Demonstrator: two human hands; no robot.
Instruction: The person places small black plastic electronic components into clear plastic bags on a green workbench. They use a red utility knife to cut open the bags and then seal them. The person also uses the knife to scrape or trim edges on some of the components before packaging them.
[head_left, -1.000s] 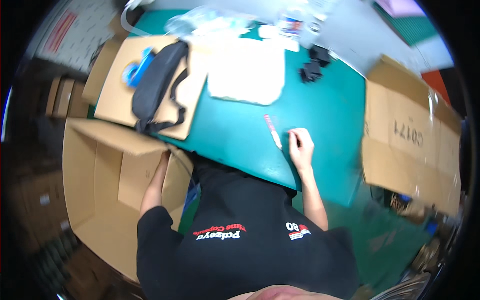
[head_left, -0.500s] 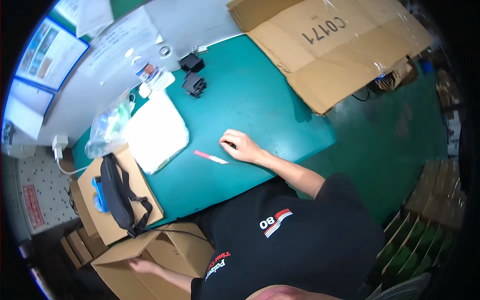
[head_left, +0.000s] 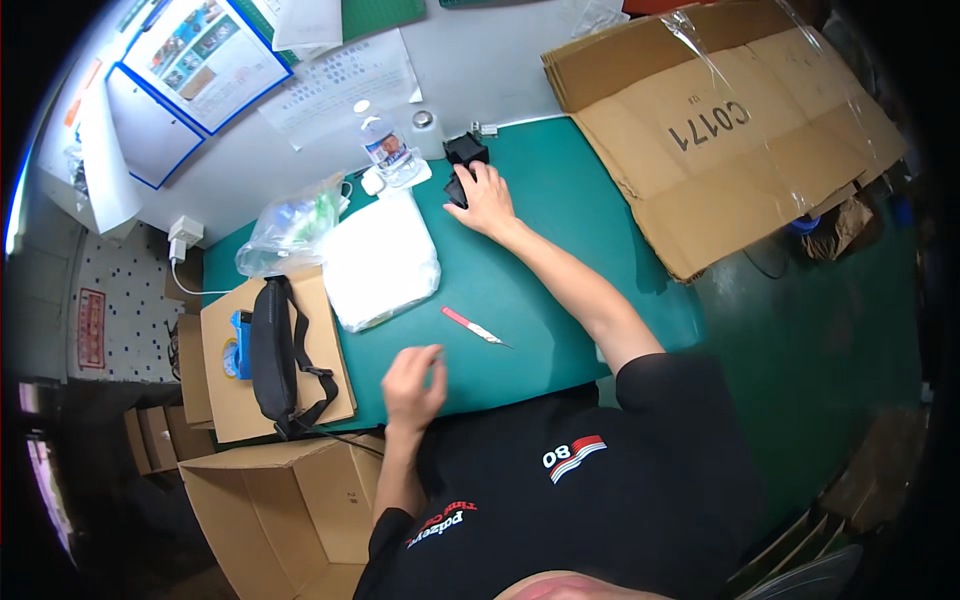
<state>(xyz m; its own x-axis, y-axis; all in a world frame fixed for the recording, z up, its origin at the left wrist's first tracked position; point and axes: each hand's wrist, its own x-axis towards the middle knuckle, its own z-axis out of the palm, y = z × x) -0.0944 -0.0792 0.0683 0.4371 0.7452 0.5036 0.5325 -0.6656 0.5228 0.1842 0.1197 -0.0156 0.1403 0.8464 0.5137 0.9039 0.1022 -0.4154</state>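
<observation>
At the far side of the green table, my right hand (head_left: 487, 205) has its thumb and fingers around a small stack of black plastic pieces (head_left: 456, 192). The hand partly covers them. Just behind it sits a black block-shaped piece (head_left: 466, 150). My left hand (head_left: 415, 388) is over the table's near edge, slightly blurred, its fingers loosely bent and apart from the thumb, with nothing seen in it. Between the two hands lies a slim pink-and-white tool (head_left: 472, 325) with a thin pointed tip. A white wrapped bundle (head_left: 382, 262) rests to its left.
A clear bottle (head_left: 388, 145) and a grey-capped container (head_left: 427, 135) stand by the wall. A clear plastic bag (head_left: 290, 228) lies left of the bundle. A black waist bag (head_left: 272, 355) rests on cardboard. An open carton (head_left: 270, 510) stands below; flattened cardboard (head_left: 740, 130) leans at right.
My right hand has moved from mid-table to the black pieces at the far side. My left hand has come up out of the open carton to the table's near edge. The view has shifted.
</observation>
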